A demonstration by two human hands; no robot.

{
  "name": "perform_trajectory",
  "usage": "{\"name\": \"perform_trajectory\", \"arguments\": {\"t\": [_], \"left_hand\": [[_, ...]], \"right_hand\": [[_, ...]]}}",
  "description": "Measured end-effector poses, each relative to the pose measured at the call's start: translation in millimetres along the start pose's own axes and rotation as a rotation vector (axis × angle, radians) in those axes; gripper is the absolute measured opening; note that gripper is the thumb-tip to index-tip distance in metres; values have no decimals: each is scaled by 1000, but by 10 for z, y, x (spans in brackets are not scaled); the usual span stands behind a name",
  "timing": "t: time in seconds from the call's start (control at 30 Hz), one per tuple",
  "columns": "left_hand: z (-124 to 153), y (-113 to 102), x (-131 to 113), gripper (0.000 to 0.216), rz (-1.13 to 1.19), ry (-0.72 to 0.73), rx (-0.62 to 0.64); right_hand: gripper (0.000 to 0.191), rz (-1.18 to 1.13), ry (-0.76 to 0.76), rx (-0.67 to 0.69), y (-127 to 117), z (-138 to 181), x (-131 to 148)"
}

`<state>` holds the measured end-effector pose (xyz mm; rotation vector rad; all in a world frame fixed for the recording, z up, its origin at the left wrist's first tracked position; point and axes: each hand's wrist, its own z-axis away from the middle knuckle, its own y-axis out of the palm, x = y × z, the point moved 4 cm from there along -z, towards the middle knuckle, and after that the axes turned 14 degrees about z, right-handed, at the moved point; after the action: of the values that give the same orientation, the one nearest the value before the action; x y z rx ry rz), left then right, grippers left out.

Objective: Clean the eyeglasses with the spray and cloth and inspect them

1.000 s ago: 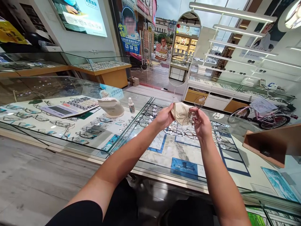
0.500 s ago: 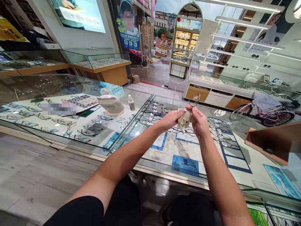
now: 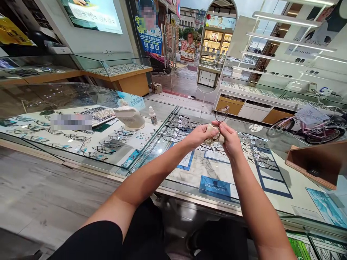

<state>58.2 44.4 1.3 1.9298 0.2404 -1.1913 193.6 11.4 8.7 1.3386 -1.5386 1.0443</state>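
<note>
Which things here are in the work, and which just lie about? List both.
In the work:
Glasses, held in the right hand
Cloth, bunched in the left hand against the glasses

Just about:
Bottle, upright, untouched; any link to the work is unclear
Calculator
Blue card
Bike

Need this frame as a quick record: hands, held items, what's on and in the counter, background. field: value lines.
left_hand: left hand gripping a beige cloth, bunched up
right_hand: right hand holding eyeglasses
eyeglasses_view: one rounded rim shows above the fingers; rest mostly covered
counter: glass display counter, rows of frames inside
counter_left: white bottle, off-white device
counter_front: blue card
background: tall mirror, pink bicycle
</note>
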Motion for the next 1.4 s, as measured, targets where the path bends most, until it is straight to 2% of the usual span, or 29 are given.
{"name": "perform_trajectory", "arguments": {"t": [0.17,0.27,0.47,0.73,1.1,1.27,1.4], "left_hand": [[37,21,-21,67,-26,-58,45],[26,25,-15,67,-59,-8,20],[0,37,-51,66,-124,110,-15],[-1,-23,-23,68,-31,-69,96],[-8,-5,31,63,-117,10,7],[-10,15,5,64,-106,55,-6],[-30,-4,2,67,-156,70,2]], "right_hand": [[38,-78,61,-24,1,-2,-27],[38,-51,55,-15,2,-5,-51],[31,17,-66,-20,-19,-27,-55],[35,-34,33,-71,-47,-32,-82],[34,132,-118,-36,-78,-91,-126],[35,105,-82,-52,-52,-74,-107],[34,151,-37,-142,-76,-65,-101]]}}
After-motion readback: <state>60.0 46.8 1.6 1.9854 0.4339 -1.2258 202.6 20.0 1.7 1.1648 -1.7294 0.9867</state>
